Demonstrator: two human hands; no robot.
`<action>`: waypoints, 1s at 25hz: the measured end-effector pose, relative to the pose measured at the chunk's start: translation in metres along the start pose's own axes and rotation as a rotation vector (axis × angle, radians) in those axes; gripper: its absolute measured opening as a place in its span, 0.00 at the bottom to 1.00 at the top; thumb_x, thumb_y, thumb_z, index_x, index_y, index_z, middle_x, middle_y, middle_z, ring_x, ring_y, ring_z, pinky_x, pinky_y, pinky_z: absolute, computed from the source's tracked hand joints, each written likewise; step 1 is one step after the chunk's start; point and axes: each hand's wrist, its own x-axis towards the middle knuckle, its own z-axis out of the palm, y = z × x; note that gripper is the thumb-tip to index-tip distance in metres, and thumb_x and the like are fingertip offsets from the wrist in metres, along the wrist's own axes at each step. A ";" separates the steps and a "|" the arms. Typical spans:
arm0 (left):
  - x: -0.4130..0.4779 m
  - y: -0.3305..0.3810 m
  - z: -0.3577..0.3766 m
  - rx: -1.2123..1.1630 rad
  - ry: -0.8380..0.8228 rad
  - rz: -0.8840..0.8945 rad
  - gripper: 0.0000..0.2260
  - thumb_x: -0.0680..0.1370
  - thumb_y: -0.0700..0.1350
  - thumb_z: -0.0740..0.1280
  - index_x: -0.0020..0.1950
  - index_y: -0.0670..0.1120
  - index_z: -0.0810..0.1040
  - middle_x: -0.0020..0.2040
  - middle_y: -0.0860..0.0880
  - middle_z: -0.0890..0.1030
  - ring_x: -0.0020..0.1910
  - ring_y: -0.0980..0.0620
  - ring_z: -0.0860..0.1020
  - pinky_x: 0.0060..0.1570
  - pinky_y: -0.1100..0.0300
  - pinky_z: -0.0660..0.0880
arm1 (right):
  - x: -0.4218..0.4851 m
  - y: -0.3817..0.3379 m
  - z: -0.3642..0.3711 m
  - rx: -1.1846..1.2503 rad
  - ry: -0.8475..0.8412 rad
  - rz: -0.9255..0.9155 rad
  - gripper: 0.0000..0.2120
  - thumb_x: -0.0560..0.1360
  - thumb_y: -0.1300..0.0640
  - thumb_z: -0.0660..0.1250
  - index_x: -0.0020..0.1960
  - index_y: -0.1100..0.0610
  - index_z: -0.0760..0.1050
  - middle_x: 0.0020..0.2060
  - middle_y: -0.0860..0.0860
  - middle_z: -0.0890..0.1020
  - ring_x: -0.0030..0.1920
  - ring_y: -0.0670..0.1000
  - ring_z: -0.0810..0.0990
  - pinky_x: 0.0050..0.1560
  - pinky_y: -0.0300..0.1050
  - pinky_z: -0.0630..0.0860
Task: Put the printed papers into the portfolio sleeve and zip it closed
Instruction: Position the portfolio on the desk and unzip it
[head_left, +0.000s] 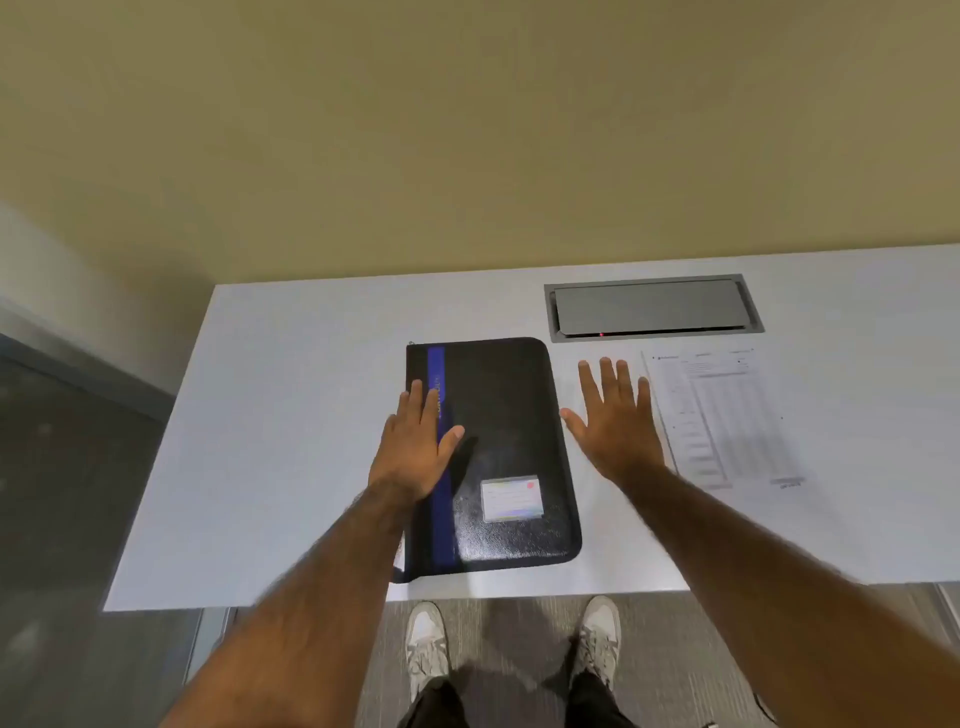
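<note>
Head view: hands (415, 447) (615, 421) flanking portfolio (509, 431), papers (722, 415) beside floor-box lid (649, 306).

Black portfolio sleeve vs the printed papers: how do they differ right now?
The black leather-look portfolio sleeve with a blue stripe is dark, thick and glossy; the white printed papers are thin and pale, nearly blending into the white table. The open left hand is over the sleeve's stripe side; the spread right hand is between the two, only its edge overlapping the papers. The sleeve carries a small label card; the papers show table-like print. Both lie flat.

Portfolio sleeve (511, 447) on table (291, 415); printed papers (722, 415) right of it.
</note>
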 end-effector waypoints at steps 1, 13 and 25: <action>-0.004 -0.003 0.006 -0.010 -0.074 -0.018 0.35 0.82 0.65 0.51 0.83 0.48 0.47 0.84 0.48 0.42 0.83 0.45 0.46 0.80 0.46 0.54 | -0.004 -0.003 0.004 -0.013 -0.065 0.006 0.40 0.77 0.30 0.42 0.82 0.50 0.46 0.82 0.56 0.48 0.81 0.63 0.48 0.79 0.65 0.48; -0.017 -0.032 0.035 0.010 -0.358 -0.011 0.35 0.83 0.57 0.59 0.83 0.47 0.46 0.83 0.48 0.41 0.82 0.44 0.44 0.77 0.44 0.61 | -0.034 -0.034 0.045 0.171 -0.405 0.049 0.31 0.81 0.42 0.60 0.78 0.55 0.57 0.79 0.56 0.58 0.79 0.60 0.56 0.75 0.59 0.61; 0.080 -0.034 -0.005 -0.305 -0.064 -0.188 0.13 0.81 0.47 0.62 0.41 0.41 0.77 0.46 0.40 0.80 0.49 0.36 0.80 0.46 0.54 0.75 | 0.081 -0.039 0.004 0.905 -0.357 0.299 0.17 0.82 0.47 0.61 0.62 0.57 0.76 0.56 0.51 0.80 0.59 0.57 0.80 0.59 0.50 0.77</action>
